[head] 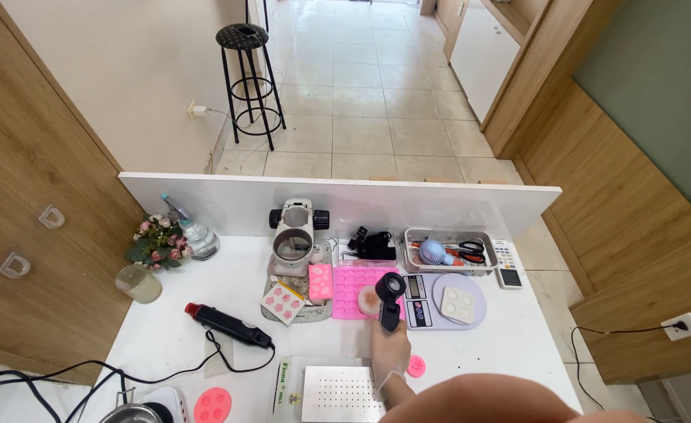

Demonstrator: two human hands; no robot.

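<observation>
The gloved right hand (pixel 390 351) grips a black magnifier (pixel 390 296) over the pink mould (pixel 353 291); a far-edge tray (pixel 449 269) holds scissors (pixel 469 252), seemingly a fan (pixel 435 251).

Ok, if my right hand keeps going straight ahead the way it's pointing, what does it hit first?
Probably the pink mould tray: the right hand points up the table, holding a black handheld tool over the tray's right edge. Height above it is unclear.

Matt black plastic magnifier (pixel 390 298) in a thinly gloved right hand (pixel 390 350). At its 9 o'clock, a soft pink silicone mould (pixel 353 282). At 3 o'clock, a glossy plastic scale (pixel 439 301). Smooth white table (pixel 502 345).
</observation>
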